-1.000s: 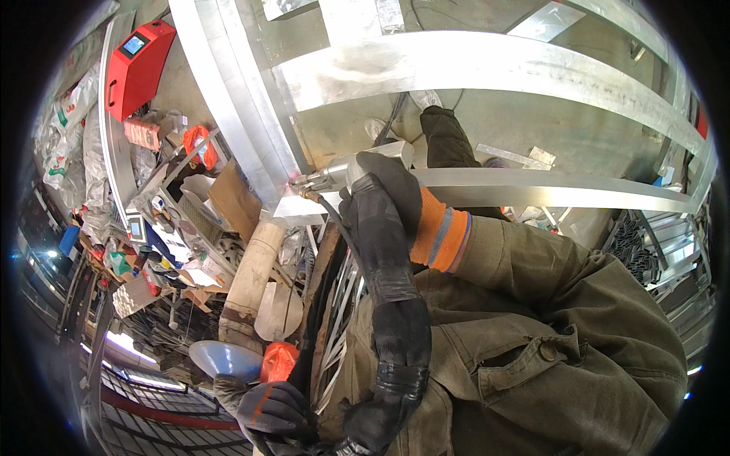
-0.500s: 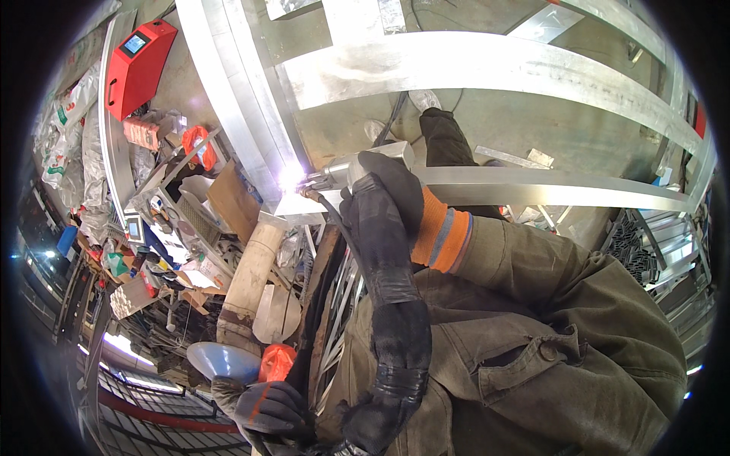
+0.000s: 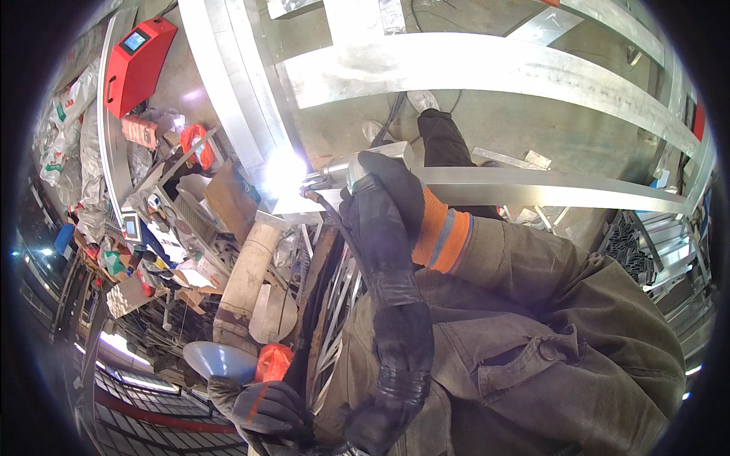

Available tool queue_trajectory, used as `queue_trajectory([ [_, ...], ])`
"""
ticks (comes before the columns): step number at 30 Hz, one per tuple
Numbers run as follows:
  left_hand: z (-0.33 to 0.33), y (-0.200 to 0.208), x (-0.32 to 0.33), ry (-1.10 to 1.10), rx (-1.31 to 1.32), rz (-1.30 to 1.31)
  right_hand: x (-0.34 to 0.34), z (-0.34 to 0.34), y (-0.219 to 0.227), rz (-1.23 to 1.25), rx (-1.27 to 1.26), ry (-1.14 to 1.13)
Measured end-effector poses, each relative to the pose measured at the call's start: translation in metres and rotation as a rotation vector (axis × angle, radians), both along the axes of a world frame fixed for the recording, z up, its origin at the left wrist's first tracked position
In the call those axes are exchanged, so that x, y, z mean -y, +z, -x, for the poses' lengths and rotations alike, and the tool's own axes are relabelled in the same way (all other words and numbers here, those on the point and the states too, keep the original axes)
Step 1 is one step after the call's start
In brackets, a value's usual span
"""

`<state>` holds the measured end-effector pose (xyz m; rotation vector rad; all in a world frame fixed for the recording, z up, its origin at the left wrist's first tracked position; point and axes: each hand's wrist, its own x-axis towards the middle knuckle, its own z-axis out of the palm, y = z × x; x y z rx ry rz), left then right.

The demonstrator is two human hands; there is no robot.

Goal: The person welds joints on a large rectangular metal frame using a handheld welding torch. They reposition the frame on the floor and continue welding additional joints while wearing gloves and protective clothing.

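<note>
One gloved right hand (image 3: 401, 190) grips one silver torch (image 3: 348, 172), near centre toward 12 o'clock — one white glare (image 3: 283, 176) at the torch's 9 o'clock — while one gloved left hand (image 3: 270, 410), 7 o'clock, curls, its hold unclear, near one blue dish (image 3: 220, 361).

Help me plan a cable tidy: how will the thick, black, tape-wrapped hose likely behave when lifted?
The hose probably bends, as its curved path suggests. Its glossy black tape bands may flex less. Its thickness hints it could feel fairly heavy.
</note>
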<state>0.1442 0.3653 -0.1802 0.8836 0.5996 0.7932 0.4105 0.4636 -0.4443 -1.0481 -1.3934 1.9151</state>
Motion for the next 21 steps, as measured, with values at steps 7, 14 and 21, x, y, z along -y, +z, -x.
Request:
queue_trajectory([
  [7,0.003,0.005,0.000,0.008,0.011,-0.011,-0.006,0.005,0.005,0.316,-0.078,-0.137],
  [14,0.005,0.005,-0.002,0.001,0.025,-0.022,0.001,0.012,0.008,1.044,-0.381,-0.358],
  [21,0.007,0.009,-0.006,-0.003,0.029,-0.020,0.001,0.004,0.002,0.249,-0.215,-0.098],
])
